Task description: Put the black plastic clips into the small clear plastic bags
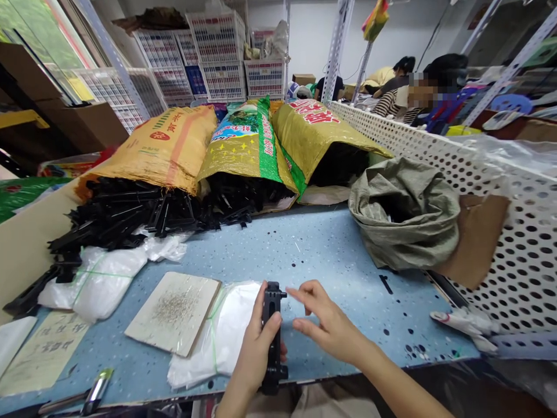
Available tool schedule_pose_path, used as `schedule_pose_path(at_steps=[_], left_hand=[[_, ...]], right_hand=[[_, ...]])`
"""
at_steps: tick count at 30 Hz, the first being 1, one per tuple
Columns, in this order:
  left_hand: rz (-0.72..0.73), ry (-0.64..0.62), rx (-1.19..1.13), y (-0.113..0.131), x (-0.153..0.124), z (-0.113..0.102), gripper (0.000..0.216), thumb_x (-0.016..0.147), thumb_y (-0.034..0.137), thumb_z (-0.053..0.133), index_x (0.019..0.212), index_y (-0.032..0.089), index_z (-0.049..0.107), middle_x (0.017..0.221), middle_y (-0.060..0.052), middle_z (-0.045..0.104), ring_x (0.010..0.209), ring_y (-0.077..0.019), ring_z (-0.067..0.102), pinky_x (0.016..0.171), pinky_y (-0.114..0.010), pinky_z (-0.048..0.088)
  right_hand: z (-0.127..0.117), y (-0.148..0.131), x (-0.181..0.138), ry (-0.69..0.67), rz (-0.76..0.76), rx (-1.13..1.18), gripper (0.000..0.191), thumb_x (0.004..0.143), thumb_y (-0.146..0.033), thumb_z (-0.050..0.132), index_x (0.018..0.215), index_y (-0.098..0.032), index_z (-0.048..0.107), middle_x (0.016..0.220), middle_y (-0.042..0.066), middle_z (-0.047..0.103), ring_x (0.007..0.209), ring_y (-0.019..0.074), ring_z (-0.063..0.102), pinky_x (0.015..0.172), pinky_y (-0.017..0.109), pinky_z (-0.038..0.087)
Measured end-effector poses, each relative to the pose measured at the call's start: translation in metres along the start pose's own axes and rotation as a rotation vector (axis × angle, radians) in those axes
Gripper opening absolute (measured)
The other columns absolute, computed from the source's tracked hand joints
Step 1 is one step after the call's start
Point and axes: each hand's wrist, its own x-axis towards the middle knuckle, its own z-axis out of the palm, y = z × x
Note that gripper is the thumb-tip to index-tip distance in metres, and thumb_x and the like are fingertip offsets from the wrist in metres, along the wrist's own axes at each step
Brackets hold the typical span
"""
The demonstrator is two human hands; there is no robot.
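Observation:
My left hand (pixel 255 351) is wrapped around a long black plastic part (pixel 272 342), held upright over the table's front edge with the thumb across its face. Small pegs stick out of the part's right side near its top and bottom. My right hand (pixel 324 325) is just right of the part, index finger and thumb apart, with nothing visible between them. Its index fingertip is close to the upper peg; whether it touches cannot be made out. Left of my hands lie a bundle of white plastic bags (pixel 232 331) tied with green string and a square board (pixel 174 310) with dark specks.
Behind are an orange sack (pixel 152 151), two gold sacks (pixel 239 145) and a heap of black parts (pixel 117 215). A grey-green sack (pixel 409 226) stands at right by a perforated white panel (pixel 513 244). A glove (pixel 465 325) and a lighter (pixel 98 392) lie nearer. People sit beyond.

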Motion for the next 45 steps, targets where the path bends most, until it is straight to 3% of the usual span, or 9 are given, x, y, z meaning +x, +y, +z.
schedule_pose_path(at_steps=[7, 10, 14, 20, 24, 31, 35, 41, 45], left_hand=[[-0.005, -0.021, -0.008, -0.002, 0.002, -0.001, 0.094, 0.078, 0.061, 0.057, 0.150, 0.029, 0.004, 0.056, 0.004, 0.052, 0.049, -0.0153, 0.055, 0.048, -0.026, 0.046], [0.015, -0.009, -0.043, 0.002, 0.003, -0.002, 0.096, 0.078, 0.061, 0.057, 0.150, 0.027, 0.002, 0.060, 0.004, 0.053, 0.050, -0.0154, 0.055, 0.049, -0.026, 0.047], [0.018, -0.024, -0.016, 0.002, -0.001, 0.001, 0.095, 0.079, 0.060, 0.056, 0.150, 0.024, 0.004, 0.057, 0.004, 0.051, 0.049, -0.0153, 0.055, 0.047, -0.025, 0.046], [0.023, 0.000, 0.013, -0.003, -0.006, 0.006, 0.087, 0.081, 0.059, 0.055, 0.149, 0.025, 0.013, 0.066, 0.000, 0.055, 0.052, -0.0162, 0.055, 0.049, -0.027, 0.046], [0.040, -0.040, 0.006, -0.005, -0.005, 0.007, 0.086, 0.082, 0.056, 0.055, 0.150, 0.027, 0.010, 0.080, -0.003, 0.059, 0.056, -0.0163, 0.056, 0.053, -0.029, 0.048], [0.156, -0.174, 0.082, -0.020, 0.005, -0.003, 0.078, 0.082, 0.052, 0.057, 0.148, 0.026, 0.024, 0.116, -0.012, 0.059, 0.071, -0.0173, 0.058, 0.071, -0.033, 0.049], [0.098, -0.174, 0.084, -0.023, 0.004, -0.009, 0.085, 0.081, 0.054, 0.058, 0.149, 0.022, 0.020, 0.096, -0.009, 0.064, 0.068, -0.0179, 0.059, 0.070, -0.033, 0.049], [-0.009, -0.206, -0.092, -0.027, 0.000, -0.010, 0.086, 0.080, 0.053, 0.060, 0.149, 0.023, 0.017, 0.074, -0.003, 0.060, 0.061, -0.0169, 0.059, 0.058, -0.029, 0.049], [0.003, -0.078, -0.172, -0.026, 0.001, -0.005, 0.083, 0.081, 0.055, 0.059, 0.148, 0.025, 0.020, 0.099, -0.008, 0.064, 0.077, -0.0189, 0.064, 0.071, -0.030, 0.051]], right_hand=[[0.002, 0.000, -0.001, -0.022, -0.035, -0.131, 0.030, 0.094, -0.041, 0.049, 0.115, -0.023, 0.061, 0.103, 0.009, 0.053, 0.090, 0.0198, 0.050, 0.080, 0.036, 0.043], [0.008, 0.004, -0.002, -0.078, -0.063, -0.131, 0.027, 0.094, -0.042, 0.048, 0.097, -0.024, 0.068, 0.090, 0.006, 0.054, 0.086, 0.0198, 0.050, 0.081, 0.037, 0.042], [0.006, 0.008, 0.001, 0.084, 0.125, 0.166, 0.040, 0.096, -0.045, 0.042, 0.130, -0.025, 0.050, 0.108, 0.007, 0.051, 0.090, 0.0173, 0.052, 0.084, 0.034, 0.045], [-0.010, 0.001, 0.008, 0.057, 0.105, 0.389, 0.047, 0.094, -0.053, 0.043, 0.069, -0.019, 0.064, 0.087, 0.005, 0.049, 0.085, 0.0169, 0.052, 0.081, 0.031, 0.043], [0.005, 0.003, 0.011, 0.120, 0.392, 0.548, 0.047, 0.088, -0.063, 0.045, 0.084, -0.018, 0.061, 0.077, 0.003, 0.057, 0.070, 0.0146, 0.054, 0.068, 0.029, 0.044], [0.027, 0.016, 0.009, -0.188, 0.765, 1.188, 0.053, 0.082, -0.068, 0.050, 0.069, -0.017, 0.054, 0.038, -0.009, 0.033, 0.036, 0.0064, 0.024, 0.041, 0.021, 0.030], [0.027, 0.012, 0.005, -0.041, 0.589, 1.000, 0.041, 0.078, -0.055, 0.065, 0.071, -0.018, 0.050, 0.050, -0.007, 0.040, 0.044, 0.0069, 0.034, 0.048, 0.021, 0.034], [0.012, 0.022, -0.003, 0.065, 0.017, 0.018, 0.021, 0.090, -0.039, 0.054, 0.083, -0.020, 0.060, 0.076, 0.004, 0.055, 0.074, 0.0179, 0.050, 0.071, 0.033, 0.040], [0.022, 0.026, -0.013, 0.139, 0.074, 0.100, 0.023, 0.092, -0.036, 0.049, 0.109, -0.022, 0.058, 0.095, 0.008, 0.058, 0.089, 0.0207, 0.054, 0.080, 0.036, 0.043]])
